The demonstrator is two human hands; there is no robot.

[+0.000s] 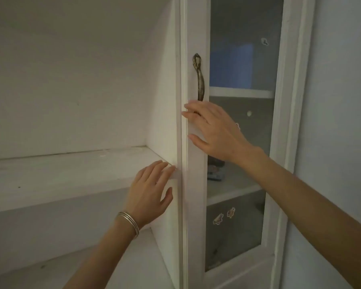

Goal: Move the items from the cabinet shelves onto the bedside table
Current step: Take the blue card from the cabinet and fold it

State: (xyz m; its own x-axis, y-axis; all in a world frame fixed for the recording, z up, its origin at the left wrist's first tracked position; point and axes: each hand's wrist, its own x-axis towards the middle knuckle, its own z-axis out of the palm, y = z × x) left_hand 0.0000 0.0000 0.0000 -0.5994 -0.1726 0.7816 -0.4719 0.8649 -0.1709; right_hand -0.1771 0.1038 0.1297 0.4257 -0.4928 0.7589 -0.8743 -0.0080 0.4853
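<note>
A white cabinet with a glass door (196, 163) fills the right half of the view. The door carries a bronze handle (199, 78). My right hand (215, 130) lies flat on the door frame just below the handle, fingers spread over the door's left edge. My left hand (152, 188), with silver bangles on the wrist, rests fingers apart on the cabinet's left side panel near the door edge. Behind the glass, a small dark and blue item (216, 173) lies on the middle shelf (233, 188), and something blue (230, 65) stands on the upper shelf. The bedside table is out of view.
To the left is an open white niche with a bare shelf (61, 172) and another surface below it. Small stickers (224, 215) are stuck on the lower glass. A pale wall (342, 101) borders the cabinet on the right.
</note>
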